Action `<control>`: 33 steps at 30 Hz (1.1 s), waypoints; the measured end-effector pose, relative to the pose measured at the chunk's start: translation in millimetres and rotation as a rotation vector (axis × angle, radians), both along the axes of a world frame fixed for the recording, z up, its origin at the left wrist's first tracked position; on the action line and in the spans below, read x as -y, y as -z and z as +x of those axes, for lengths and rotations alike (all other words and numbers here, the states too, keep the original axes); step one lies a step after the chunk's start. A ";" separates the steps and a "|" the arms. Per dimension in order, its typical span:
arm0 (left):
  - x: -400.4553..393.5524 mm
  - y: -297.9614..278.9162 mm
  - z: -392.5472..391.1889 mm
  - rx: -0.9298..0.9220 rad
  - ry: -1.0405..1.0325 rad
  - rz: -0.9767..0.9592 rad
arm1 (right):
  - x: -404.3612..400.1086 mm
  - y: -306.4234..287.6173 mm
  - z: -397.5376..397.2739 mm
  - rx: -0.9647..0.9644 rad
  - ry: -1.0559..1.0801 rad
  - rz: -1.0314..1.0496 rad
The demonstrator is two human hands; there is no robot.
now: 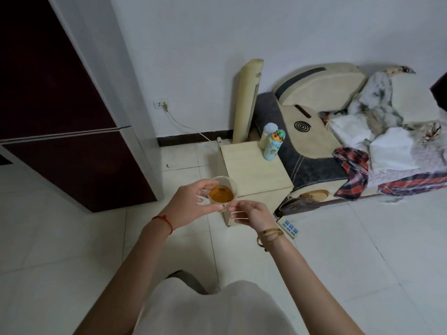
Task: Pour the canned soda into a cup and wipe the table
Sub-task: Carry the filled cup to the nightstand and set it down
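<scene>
The clear cup (222, 192) holds amber soda and hangs above the near corner of the small table (254, 166). The left hand (191, 203) pinches its wall; the right hand (251, 212) curls at its base, contact unclear. Pouring appears complete. Next: set the cup down level, then wipe.

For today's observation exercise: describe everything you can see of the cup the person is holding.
The cup is clear and looks like thin plastic, holding amber liquid well below the rim. It is held roughly upright in the air by the near corner of the small table. The left hand grips its side; the right hand's fingertips touch its base.
</scene>
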State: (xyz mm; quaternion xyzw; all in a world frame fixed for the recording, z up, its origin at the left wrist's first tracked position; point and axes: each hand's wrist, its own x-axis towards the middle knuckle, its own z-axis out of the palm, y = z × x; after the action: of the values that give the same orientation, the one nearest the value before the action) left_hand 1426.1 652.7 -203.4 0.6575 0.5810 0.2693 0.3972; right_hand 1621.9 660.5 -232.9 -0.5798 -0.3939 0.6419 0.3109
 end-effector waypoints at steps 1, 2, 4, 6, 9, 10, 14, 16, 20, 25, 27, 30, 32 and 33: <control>-13.0 0.5 -1.7 -0.002 0.003 -0.004 | -12.3 0.6 -1.3 -0.005 0.003 -0.002; -25.9 1.2 -3.4 -0.004 0.006 -0.008 | -24.2 1.7 -3.0 -0.012 0.005 -0.004; -52.4 2.8 -7.8 -0.003 0.018 -0.019 | -47.5 5.3 -7.2 -0.022 0.017 -0.008; -79.7 6.0 -13.0 -0.003 0.050 -0.034 | -69.7 8.7 -12.4 -0.027 0.046 -0.015; -125.6 11.5 -23.6 0.003 0.103 -0.046 | -104.9 14.6 -25.0 -0.027 0.096 -0.015; -141.4 12.6 -28.2 0.007 0.118 -0.054 | -116.9 15.9 -30.0 -0.031 0.116 -0.020; -208.2 13.4 -52.2 0.012 0.220 -0.061 | -167.3 18.1 -57.8 -0.035 0.218 -0.022; -242.0 11.9 -67.3 0.001 0.265 -0.065 | -190.7 17.0 -75.9 -0.026 0.289 -0.032; -305.6 9.3 -95.0 -0.019 0.371 -0.078 | -234.1 16.2 -111.8 -0.046 0.419 -0.031; -366.7 10.7 -115.5 -0.022 0.503 -0.104 | -272.6 14.6 -144.1 -0.078 0.559 -0.033; -387.1 13.0 -118.7 -0.024 0.548 -0.125 | -282.7 16.6 -151.2 -0.073 0.610 -0.046; -411.2 16.8 -116.1 -0.042 0.618 -0.152 | -294.3 20.0 -155.5 -0.053 0.673 -0.071; -424.9 19.9 -111.0 -0.052 0.660 -0.170 | -302.0 22.7 -154.8 -0.037 0.709 -0.088; -431.4 21.0 -107.3 -0.054 0.680 -0.172 | -305.8 24.5 -153.3 -0.035 0.727 -0.093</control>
State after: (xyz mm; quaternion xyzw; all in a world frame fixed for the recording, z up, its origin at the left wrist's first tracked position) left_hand 1318.7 1084.1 -224.5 0.7843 0.3597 0.0546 0.5025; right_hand 1468.6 966.2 -257.4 -0.6844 -0.1271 0.5167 0.4986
